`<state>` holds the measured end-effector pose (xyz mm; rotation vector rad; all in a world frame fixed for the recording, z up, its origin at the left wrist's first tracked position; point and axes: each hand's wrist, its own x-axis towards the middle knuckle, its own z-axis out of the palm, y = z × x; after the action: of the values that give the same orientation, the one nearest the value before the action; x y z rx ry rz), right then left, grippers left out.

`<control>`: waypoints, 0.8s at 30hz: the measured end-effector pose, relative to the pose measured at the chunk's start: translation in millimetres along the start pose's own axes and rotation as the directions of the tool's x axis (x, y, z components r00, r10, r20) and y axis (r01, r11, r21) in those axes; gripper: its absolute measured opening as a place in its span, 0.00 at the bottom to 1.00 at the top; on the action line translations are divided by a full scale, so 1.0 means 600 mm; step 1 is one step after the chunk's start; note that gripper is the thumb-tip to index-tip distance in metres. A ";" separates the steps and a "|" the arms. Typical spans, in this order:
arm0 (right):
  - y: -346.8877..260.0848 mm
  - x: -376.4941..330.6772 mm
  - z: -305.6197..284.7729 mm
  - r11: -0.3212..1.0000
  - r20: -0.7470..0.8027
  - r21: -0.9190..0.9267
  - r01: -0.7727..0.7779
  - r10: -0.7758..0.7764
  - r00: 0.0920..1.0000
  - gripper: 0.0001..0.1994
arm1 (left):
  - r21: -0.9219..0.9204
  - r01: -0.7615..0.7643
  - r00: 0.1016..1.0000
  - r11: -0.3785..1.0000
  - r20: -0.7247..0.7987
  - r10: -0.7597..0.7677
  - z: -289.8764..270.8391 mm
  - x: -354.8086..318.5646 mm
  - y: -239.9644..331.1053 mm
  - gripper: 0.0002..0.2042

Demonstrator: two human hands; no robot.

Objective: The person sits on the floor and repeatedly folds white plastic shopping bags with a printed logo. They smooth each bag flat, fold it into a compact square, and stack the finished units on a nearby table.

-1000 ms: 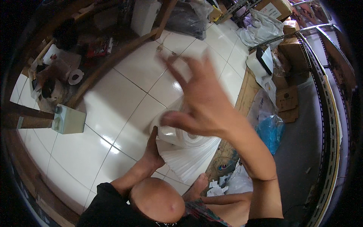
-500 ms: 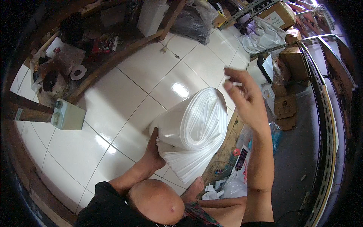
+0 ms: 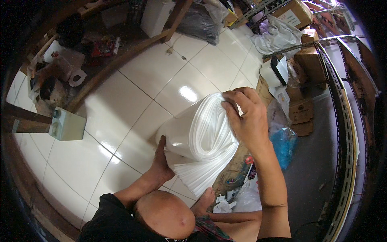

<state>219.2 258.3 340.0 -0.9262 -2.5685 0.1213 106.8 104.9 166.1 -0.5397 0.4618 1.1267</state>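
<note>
Far left: a pale green jug (image 3: 67, 126) stands on the tiled floor (image 3: 129, 97), just beside the wooden beam (image 3: 28, 119); presumably parked there to leave the tiles before you free for handling.

Left of centre: your left hand (image 3: 162, 169) is at the near left side of the white roll (image 3: 177, 139). One digit lies against its outer wall; the others are hidden, so I cannot tell how tightly you grip. Position suggests you are steadying the roll from below.

Centre: the white roll sits in front of your knees, tilted, its layered end turned up toward you. Loose edges fan out toward your foot (image 3: 206, 197). The tilt likely keeps the separate layers within sight and reach.

Right of centre: your right hand (image 3: 250, 115) has thumb and fingers drawn together, apparently pinching the layers at the upper rim, perhaps because edges part most easily there.

Far right: a blue plastic bag (image 3: 283, 146) lies beyond your right forearm, short of the metal rack (image 3: 347, 117).
</note>
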 end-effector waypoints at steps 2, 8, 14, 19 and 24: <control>0.002 -0.003 -0.002 1.000 0.025 -0.016 -0.014 0.014 1.000 0.08 | 0.007 0.005 1.000 1.000 -0.022 -0.005 0.005 -0.003 0.001 0.37; -0.009 -0.001 -0.002 0.962 0.022 0.169 -0.214 0.213 0.977 0.09 | 0.092 -0.083 0.992 0.992 0.104 0.073 -0.013 0.006 -0.005 0.38; 0.009 -0.009 0.007 1.000 -0.060 -0.012 -0.009 0.008 0.998 0.10 | 0.065 -0.047 0.992 0.997 0.124 0.039 -0.019 0.009 -0.003 0.38; 0.008 -0.012 0.008 1.000 -0.071 -0.020 -0.008 0.006 0.997 0.09 | 0.011 0.005 0.996 1.000 0.092 -0.005 -0.020 0.014 -0.002 0.37; 0.006 -0.014 0.007 0.999 -0.042 0.022 -0.030 0.031 0.999 0.08 | 0.016 0.011 0.994 1.000 0.111 -0.012 -0.024 0.013 -0.002 0.36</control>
<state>225.5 256.3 332.7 -0.9504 -2.5105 0.1363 109.7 100.9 150.6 -0.4634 0.3701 1.1351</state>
